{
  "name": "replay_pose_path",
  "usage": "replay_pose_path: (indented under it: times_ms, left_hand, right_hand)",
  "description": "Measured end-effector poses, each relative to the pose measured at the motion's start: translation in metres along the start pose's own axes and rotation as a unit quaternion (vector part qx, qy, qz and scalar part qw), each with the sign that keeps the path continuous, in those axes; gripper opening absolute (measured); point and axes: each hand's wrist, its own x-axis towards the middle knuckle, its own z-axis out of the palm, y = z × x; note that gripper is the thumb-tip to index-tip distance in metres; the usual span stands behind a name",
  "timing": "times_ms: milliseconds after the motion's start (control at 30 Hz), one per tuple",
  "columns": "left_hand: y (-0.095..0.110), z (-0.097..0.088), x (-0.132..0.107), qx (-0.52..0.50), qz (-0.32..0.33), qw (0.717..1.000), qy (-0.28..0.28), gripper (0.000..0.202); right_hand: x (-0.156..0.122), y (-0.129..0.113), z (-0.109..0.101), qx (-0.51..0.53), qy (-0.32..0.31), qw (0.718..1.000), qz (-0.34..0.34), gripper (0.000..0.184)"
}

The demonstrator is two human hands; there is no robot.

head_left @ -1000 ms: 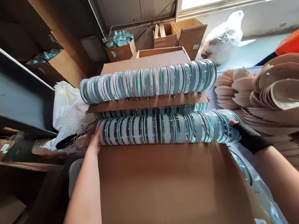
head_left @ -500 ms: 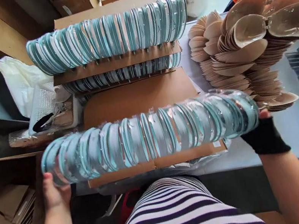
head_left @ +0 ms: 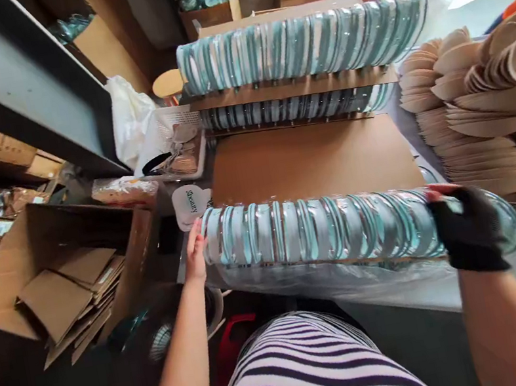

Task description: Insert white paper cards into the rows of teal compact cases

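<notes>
A long row of clear, teal-edged curved plastic pieces (head_left: 305, 231) lies level across the front edge of a cardboard box (head_left: 311, 157). My bare left hand (head_left: 194, 251) holds its left end, fingers against the outermost piece. My right hand (head_left: 468, 226), in a black fingerless glove, grips the row near its right end, with a few pieces showing beyond it. Behind the box's bare cardboard stands a similar row (head_left: 302, 45), with a lower row (head_left: 288, 110) beneath it, parted by a cardboard strip (head_left: 289, 89).
Stacked beige curved pieces (head_left: 482, 133) stand at the right. At the left are a white basket (head_left: 164, 143), a printed white card (head_left: 189, 206) and an open carton (head_left: 4, 284) of folded cardboard. A grey beam (head_left: 16, 69) slants across the upper left.
The view has swung left. The held row has come down onto the box's front edge. My right hand has shifted inward from the row's end, over its top.
</notes>
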Motion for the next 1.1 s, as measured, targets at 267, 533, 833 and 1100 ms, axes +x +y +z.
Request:
replay_pose_path:
  times_ms: [267,533,833,1100]
  left_hand:
    - [-0.007,0.012,0.023,-0.072,0.021,0.991,-0.107,0.059]
    - [-0.012,0.015,0.024,-0.062,0.057,0.99,-0.117,0.055]
    - [-0.007,0.016,0.024,-0.051,0.054,0.99,-0.119,0.055]
    - [0.005,0.014,0.026,-0.046,-0.044,0.989,-0.134,0.056]
  right_hand:
    - [-0.004,-0.337,0.115,-0.101,-0.433,0.834,-0.328,0.034]
    - [0.012,-0.389,0.143,-0.208,-0.5,0.758,-0.364,0.027]
    - [-0.003,-0.405,0.14,-0.237,-0.436,0.726,-0.476,0.032]
    - [-0.004,-0.385,0.148,-0.138,-0.447,0.819,-0.332,0.028]
